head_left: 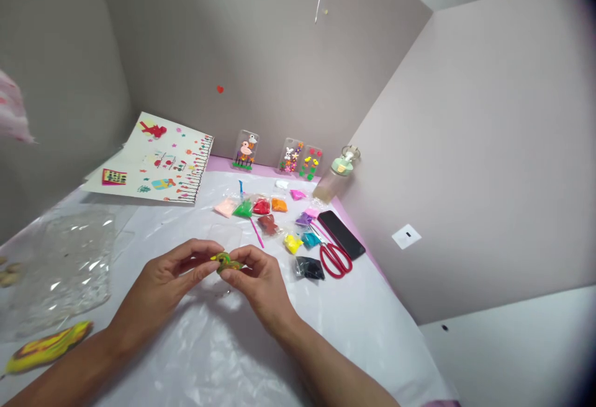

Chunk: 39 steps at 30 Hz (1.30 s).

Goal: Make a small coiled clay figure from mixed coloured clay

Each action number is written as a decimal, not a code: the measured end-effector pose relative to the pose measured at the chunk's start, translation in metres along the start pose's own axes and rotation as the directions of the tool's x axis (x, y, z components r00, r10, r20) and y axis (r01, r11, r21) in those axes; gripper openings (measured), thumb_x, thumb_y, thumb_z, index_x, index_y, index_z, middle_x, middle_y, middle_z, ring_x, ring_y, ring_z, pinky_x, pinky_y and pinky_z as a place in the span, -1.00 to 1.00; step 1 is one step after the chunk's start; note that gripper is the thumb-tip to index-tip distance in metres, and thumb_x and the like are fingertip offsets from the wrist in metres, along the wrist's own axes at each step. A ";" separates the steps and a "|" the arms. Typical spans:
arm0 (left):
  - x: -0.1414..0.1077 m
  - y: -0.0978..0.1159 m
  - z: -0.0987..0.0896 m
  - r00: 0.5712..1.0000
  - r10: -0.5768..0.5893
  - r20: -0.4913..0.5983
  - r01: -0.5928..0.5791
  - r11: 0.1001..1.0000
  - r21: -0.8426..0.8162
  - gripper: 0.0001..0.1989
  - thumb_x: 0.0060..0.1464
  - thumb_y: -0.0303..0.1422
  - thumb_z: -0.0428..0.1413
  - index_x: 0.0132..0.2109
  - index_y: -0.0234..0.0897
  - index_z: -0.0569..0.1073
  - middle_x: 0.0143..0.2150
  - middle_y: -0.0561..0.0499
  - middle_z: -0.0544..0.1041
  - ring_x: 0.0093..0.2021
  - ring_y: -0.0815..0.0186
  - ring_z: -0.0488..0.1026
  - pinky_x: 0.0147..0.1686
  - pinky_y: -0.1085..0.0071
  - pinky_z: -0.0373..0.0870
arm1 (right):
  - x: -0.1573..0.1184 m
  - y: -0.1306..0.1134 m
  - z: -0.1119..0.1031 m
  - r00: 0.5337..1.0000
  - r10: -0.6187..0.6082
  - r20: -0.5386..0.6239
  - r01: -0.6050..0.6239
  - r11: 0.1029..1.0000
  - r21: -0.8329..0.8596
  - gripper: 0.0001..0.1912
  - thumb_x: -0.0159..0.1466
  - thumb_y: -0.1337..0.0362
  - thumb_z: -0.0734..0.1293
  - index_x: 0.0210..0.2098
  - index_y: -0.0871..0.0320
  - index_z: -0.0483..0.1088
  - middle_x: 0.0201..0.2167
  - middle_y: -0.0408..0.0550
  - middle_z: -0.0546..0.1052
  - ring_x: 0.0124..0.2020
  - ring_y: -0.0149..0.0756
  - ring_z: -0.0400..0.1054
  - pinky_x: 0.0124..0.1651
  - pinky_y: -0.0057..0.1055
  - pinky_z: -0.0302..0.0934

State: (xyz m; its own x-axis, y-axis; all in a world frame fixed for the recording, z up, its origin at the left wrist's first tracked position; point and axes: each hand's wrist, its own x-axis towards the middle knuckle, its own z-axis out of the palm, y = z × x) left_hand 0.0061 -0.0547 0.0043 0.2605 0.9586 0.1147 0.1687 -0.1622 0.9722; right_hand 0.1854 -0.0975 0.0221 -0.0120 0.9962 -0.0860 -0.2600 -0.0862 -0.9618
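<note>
A small green and yellow clay figure (226,262) is pinched between both hands above the table. My left hand (186,265) grips its left end between thumb and fingers. On its right side, my right hand (257,273) holds it with thumb and index finger. Just behind and beneath the hands lies a clear phone case (226,233) on the white sheet. Packets of coloured clay sit beyond the hands, among them green (243,209), red (261,206), brown (269,225) and yellow (293,244). A pink stick tool (257,232) lies near my right hand.
Red-handled scissors (336,260), a phone (342,234) and a black clay packet (309,268) lie at the right. A bottle (336,174) and decorated cases (246,150) stand by the wall. Plastic packaging (69,264) and a yellow object (49,346) are at the left.
</note>
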 end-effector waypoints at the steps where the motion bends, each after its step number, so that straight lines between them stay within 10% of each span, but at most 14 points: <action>1: 0.000 0.000 0.000 1.000 0.002 0.008 -0.002 1.000 0.007 -0.69 0.03 0.01 0.30 -0.13 0.01 0.63 -0.14 0.05 0.68 -0.11 0.13 0.65 -0.07 0.37 0.59 | 0.000 0.000 0.000 1.000 -0.002 0.001 0.002 1.000 -0.009 -0.73 0.00 0.22 0.61 -0.35 0.11 0.54 -0.41 -0.21 0.56 -0.42 -0.38 0.37 -0.28 -0.42 0.25; 29: -0.002 0.002 0.000 0.995 0.006 0.097 -0.011 0.999 0.050 -0.71 0.13 0.01 0.24 -0.10 0.01 0.61 -0.07 0.08 0.60 -0.06 0.20 0.57 -0.04 0.46 0.48 | 0.000 0.002 0.001 0.998 -0.046 -0.037 0.038 0.983 -0.177 -0.85 0.11 0.23 0.51 -0.35 0.13 0.54 -0.35 -0.12 0.62 -0.29 -0.25 0.51 -0.18 -0.35 0.30; 39: 0.002 -0.006 0.003 0.966 -0.141 0.215 0.167 0.980 -0.106 -0.49 0.12 0.03 0.27 0.15 0.04 0.40 -0.01 0.04 0.55 0.06 0.15 0.55 -0.02 0.35 0.47 | 0.005 0.002 -0.002 0.995 -0.059 -0.084 0.053 0.996 -0.065 -0.81 0.06 0.23 0.53 -0.35 0.12 0.52 -0.37 -0.15 0.60 -0.31 -0.30 0.48 -0.17 -0.38 0.29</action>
State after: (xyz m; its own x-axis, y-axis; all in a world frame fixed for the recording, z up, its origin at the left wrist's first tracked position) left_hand 0.0088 -0.0522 -0.0020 0.4320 0.8991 -0.0705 0.1079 0.0260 0.9938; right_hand 0.1870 -0.0930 0.0189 0.0842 0.9951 -0.0510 -0.1968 -0.0336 -0.9799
